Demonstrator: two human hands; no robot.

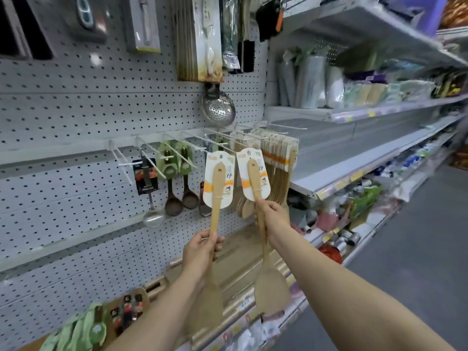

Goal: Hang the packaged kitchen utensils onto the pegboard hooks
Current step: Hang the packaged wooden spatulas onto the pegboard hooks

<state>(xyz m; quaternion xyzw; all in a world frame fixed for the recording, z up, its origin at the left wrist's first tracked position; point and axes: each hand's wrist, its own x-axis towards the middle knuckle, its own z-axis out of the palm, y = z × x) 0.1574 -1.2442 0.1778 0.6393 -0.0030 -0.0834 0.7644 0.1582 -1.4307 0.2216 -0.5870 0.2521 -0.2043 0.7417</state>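
I hold two wooden spatulas, each tied to a white and orange card. My left hand (201,252) grips the handle of the left spatula (217,198), whose card top sits at the tip of a white pegboard hook (212,141). My right hand (272,216) grips the handle of the right spatula (255,181), its card just below another hook (229,134). Both blades point down. Whether either card hole is on a hook I cannot tell.
A bundle of the same carded spatulas (277,158) hangs to the right. Brown ladles (174,198), a steel ladle (153,217) and a skimmer (218,110) hang on the pegboard (76,110). Empty hooks (121,160) stick out at the left. Stocked shelves (354,115) run along the right.
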